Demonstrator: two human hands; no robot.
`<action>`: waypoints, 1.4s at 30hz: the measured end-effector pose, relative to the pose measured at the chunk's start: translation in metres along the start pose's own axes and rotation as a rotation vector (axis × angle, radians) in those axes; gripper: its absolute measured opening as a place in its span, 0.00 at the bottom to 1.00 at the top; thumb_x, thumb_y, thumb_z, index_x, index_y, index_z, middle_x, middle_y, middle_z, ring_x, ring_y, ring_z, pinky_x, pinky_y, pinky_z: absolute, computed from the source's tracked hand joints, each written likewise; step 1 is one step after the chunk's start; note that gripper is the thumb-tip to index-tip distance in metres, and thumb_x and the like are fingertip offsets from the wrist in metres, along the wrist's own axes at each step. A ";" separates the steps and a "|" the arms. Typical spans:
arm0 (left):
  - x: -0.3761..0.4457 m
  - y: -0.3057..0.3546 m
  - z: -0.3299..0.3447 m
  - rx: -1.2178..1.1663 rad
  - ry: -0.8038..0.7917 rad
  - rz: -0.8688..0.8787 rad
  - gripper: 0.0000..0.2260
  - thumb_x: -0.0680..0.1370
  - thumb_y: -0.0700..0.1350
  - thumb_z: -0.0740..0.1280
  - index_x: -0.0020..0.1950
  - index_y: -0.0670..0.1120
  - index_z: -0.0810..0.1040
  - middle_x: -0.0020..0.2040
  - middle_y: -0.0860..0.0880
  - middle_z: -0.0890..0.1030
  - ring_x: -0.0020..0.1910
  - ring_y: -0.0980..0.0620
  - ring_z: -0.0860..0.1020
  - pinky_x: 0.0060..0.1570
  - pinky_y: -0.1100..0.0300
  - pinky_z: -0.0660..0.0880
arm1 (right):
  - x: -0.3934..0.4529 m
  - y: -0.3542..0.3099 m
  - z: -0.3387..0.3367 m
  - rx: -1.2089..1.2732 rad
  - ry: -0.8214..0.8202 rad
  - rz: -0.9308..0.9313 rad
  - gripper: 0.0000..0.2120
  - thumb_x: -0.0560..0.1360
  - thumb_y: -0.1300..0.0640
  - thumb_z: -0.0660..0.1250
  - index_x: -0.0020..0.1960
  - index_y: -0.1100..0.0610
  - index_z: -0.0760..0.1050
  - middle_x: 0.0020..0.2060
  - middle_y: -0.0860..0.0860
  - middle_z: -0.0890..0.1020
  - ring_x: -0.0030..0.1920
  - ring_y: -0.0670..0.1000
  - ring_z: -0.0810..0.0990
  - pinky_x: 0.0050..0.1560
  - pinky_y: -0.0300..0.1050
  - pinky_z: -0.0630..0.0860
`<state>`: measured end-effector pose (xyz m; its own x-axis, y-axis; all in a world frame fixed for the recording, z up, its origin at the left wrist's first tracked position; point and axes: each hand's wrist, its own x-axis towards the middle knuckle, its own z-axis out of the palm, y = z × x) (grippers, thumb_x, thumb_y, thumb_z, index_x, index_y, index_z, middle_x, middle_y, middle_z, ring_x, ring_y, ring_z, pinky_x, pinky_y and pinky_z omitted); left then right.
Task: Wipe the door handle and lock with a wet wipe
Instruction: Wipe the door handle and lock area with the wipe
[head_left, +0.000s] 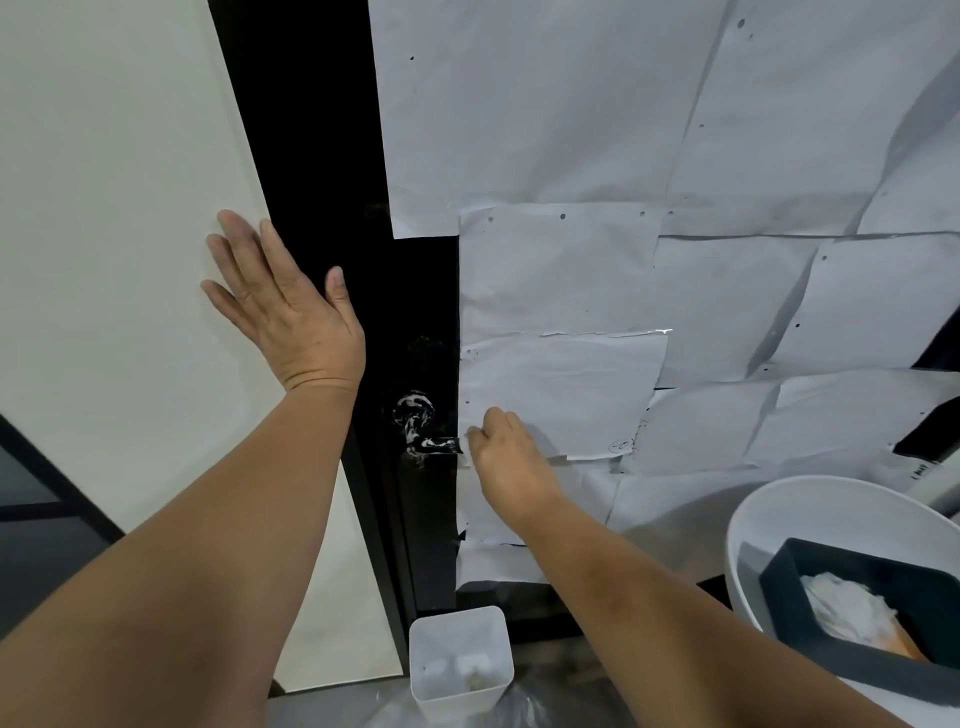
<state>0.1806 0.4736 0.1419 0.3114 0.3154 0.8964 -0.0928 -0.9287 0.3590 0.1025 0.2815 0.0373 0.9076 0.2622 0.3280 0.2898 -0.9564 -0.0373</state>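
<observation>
Door handle (423, 434), a rigid, glossy black metal lever on the black door's (311, 156) edge: right hand (506, 457) pinches a soft, limp white wet wipe (466, 451) at its tip; left hand (283, 306) presses flat, fingers spread, on the white panel (104, 208).

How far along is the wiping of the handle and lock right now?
Done: little that shows; the black lever door handle carries white smears along its length and on its round base. In hand: the right hand pinches a white wet wipe at the lever's tip, while the left hand lies flat on the white panel. Left: most of the handle; the lock cannot be made out in the dark door strip.
</observation>
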 end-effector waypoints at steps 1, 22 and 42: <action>0.000 0.000 -0.001 0.000 -0.005 -0.003 0.26 0.84 0.51 0.54 0.75 0.34 0.57 0.75 0.31 0.57 0.75 0.32 0.54 0.72 0.37 0.46 | -0.003 0.009 0.001 0.006 0.001 0.011 0.17 0.57 0.80 0.60 0.37 0.62 0.70 0.37 0.56 0.69 0.37 0.53 0.66 0.33 0.43 0.61; -0.001 -0.003 0.005 0.016 0.043 0.021 0.26 0.83 0.50 0.57 0.75 0.37 0.57 0.75 0.32 0.59 0.75 0.33 0.56 0.72 0.36 0.49 | -0.003 0.011 -0.003 -0.022 0.015 0.044 0.19 0.56 0.81 0.63 0.34 0.59 0.63 0.36 0.54 0.65 0.36 0.52 0.63 0.32 0.42 0.60; -0.001 -0.003 0.003 0.048 0.035 0.011 0.26 0.84 0.51 0.56 0.75 0.35 0.58 0.75 0.32 0.60 0.74 0.33 0.57 0.72 0.36 0.50 | -0.004 0.014 0.001 -0.082 -0.044 0.089 0.20 0.50 0.81 0.62 0.32 0.60 0.66 0.35 0.56 0.69 0.34 0.52 0.65 0.30 0.43 0.60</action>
<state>0.1837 0.4749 0.1388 0.2771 0.3106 0.9093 -0.0500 -0.9404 0.3364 0.1031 0.2669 0.0345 0.9416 0.1798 0.2847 0.1836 -0.9829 0.0135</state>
